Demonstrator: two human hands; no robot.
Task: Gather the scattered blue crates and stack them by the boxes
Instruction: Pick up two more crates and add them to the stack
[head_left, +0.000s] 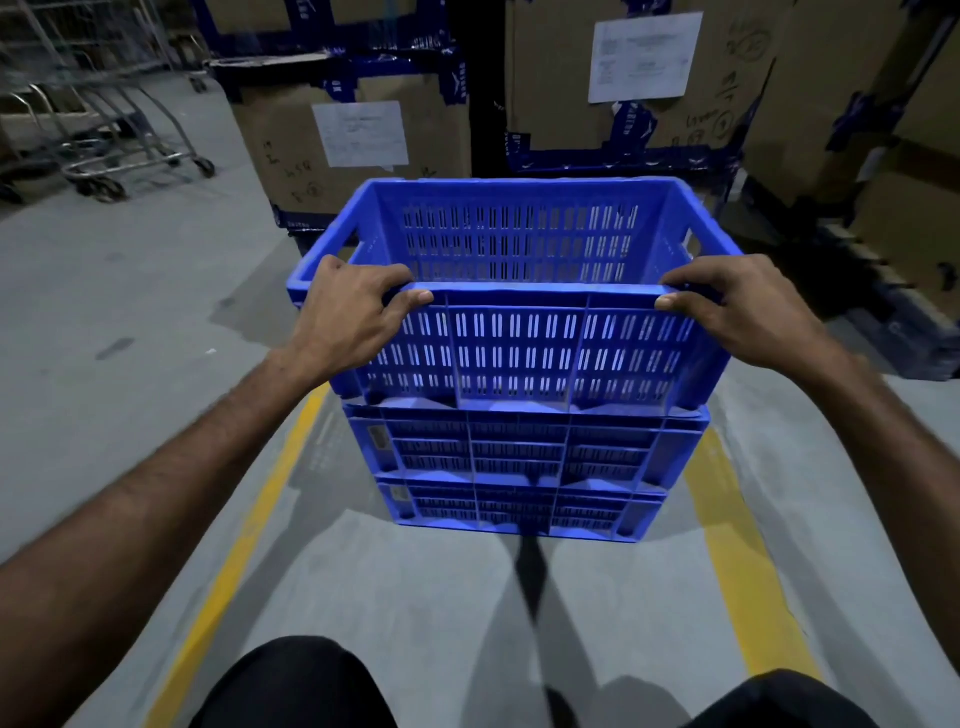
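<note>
Right up by the cardboard boxes, I've got my left hand and right hand curled over the top crate's near rim, one at each corner so it sits square on the two crates below.

The slotted blue plastic crates look smooth with a slight sheen. The brown cardboard boxes are matt, bearing white paper sheets. The grey concrete floor is dull; the metal trolleys shine.
</note>
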